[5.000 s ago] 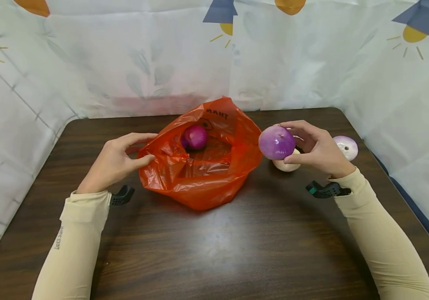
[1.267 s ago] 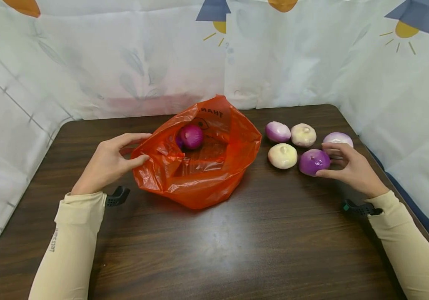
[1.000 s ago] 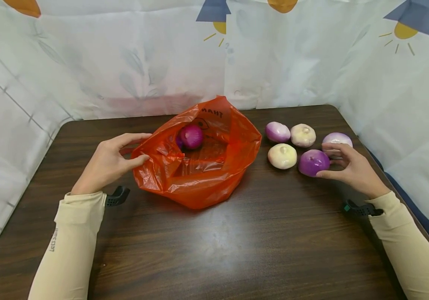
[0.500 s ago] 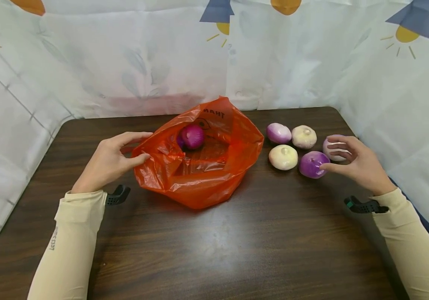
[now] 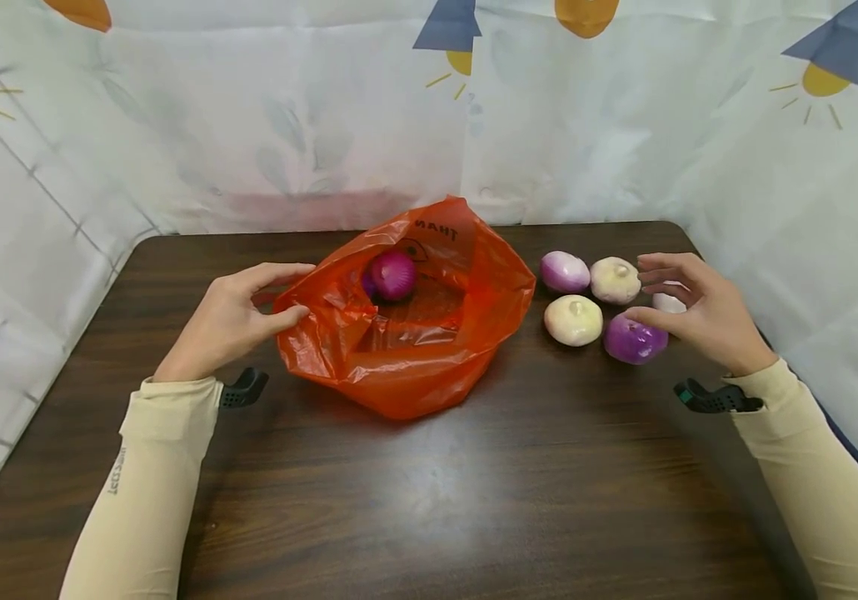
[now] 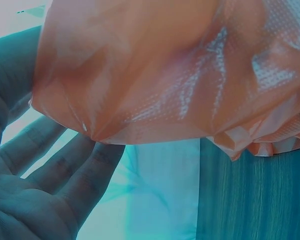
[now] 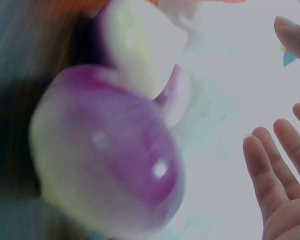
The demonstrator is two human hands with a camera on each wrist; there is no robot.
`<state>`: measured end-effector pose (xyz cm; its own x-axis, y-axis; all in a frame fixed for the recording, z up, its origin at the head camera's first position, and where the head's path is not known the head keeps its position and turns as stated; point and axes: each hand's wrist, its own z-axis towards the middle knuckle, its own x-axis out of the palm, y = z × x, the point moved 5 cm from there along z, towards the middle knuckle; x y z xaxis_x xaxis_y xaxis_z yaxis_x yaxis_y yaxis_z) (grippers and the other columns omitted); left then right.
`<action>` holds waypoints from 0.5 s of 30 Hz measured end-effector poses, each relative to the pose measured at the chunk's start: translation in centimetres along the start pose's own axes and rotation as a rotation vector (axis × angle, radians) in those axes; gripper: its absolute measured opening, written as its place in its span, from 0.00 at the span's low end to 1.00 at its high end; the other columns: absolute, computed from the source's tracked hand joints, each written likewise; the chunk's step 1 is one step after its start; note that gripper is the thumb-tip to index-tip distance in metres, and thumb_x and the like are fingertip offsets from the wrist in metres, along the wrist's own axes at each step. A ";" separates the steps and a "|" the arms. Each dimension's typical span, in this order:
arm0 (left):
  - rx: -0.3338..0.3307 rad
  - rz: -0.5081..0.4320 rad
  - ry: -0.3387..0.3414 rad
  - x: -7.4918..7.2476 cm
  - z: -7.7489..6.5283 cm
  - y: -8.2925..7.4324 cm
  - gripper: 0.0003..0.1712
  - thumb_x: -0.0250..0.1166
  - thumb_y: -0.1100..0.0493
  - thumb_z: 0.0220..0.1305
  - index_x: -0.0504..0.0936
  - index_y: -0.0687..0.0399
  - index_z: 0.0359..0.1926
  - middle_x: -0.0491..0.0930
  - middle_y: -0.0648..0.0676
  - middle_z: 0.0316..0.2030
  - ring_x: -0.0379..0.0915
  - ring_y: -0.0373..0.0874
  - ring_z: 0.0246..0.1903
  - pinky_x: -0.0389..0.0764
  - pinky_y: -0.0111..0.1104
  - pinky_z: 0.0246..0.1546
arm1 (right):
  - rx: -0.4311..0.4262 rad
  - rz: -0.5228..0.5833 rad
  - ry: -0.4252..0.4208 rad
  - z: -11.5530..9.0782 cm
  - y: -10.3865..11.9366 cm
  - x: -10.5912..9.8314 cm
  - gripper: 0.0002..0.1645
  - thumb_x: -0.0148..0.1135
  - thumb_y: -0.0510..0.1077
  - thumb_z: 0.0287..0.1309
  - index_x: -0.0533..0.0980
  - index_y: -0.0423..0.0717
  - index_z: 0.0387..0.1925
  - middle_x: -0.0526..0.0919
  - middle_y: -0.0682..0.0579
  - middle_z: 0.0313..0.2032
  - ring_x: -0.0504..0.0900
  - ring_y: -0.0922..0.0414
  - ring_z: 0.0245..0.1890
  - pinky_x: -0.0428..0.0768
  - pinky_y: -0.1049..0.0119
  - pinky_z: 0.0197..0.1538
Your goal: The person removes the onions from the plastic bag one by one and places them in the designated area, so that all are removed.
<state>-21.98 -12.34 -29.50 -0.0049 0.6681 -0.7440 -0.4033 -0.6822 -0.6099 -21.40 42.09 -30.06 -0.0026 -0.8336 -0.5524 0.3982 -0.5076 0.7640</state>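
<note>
An orange-red plastic bag (image 5: pixel 406 387) stands with its mouth spread wide. My left hand (image 5: pixel 230 321) pinches its left edge between thumb and fingers; in the left wrist view, fingertips (image 6: pixel 102 155) show behind the film. Inside the bag lie a purple onion (image 5: pixel 393 275) and part of another. My right hand (image 5: pixel 702 312) is raised over the onions to the right, thumb and fingers apart, holding nothing. Nearest to it are a deep purple onion (image 5: pixel 635 342) and a pale onion (image 5: pixel 669 302), partly hidden by the fingers. In the right wrist view, a purple-and-white onion (image 7: pixel 110 155) looms close.
Between bag and right hand sit a white onion (image 5: pixel 574 321), another white onion (image 5: pixel 616 281) and a purple-white onion (image 5: pixel 566 272). They rest on a dark wooden table (image 5: pixel 429 500). A printed white curtain (image 5: pixel 369 117) hangs behind and at both sides.
Five seconds ago my right hand held a purple onion beside the bag; several onions now sit there. It has since left the deep purple onion and lifted. The left hand still holds the bag.
</note>
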 end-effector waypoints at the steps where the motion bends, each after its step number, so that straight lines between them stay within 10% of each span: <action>1: -0.001 0.000 0.001 0.0 0.0 0.0 0.29 0.75 0.61 0.62 0.83 0.40 0.64 0.86 0.51 0.58 0.84 0.50 0.55 0.73 0.08 0.48 | -0.015 0.002 0.006 0.3 0.2 0.2 0.45 0.76 0.21 0.43 0.74 0.39 0.66 0.80 0.58 0.58 0.82 0.65 0.54 0.80 0.81 0.58; 15: 0.008 0.018 0.011 -0.1 0.1 0.1 0.30 0.75 0.62 0.62 0.82 0.41 0.65 0.85 0.52 0.59 0.84 0.51 0.56 0.72 0.07 0.49 | -0.175 0.221 0.090 3.1 2.3 3.7 0.45 0.72 0.15 0.39 0.74 0.31 0.64 0.80 0.54 0.58 0.82 0.62 0.55 0.82 0.76 0.58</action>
<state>-22.12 -12.40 -29.47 -0.0025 0.6526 -0.7577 -0.4101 -0.6917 -0.5944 -23.34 37.17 -29.27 0.1798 -0.8933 -0.4119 0.5320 -0.2639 0.8046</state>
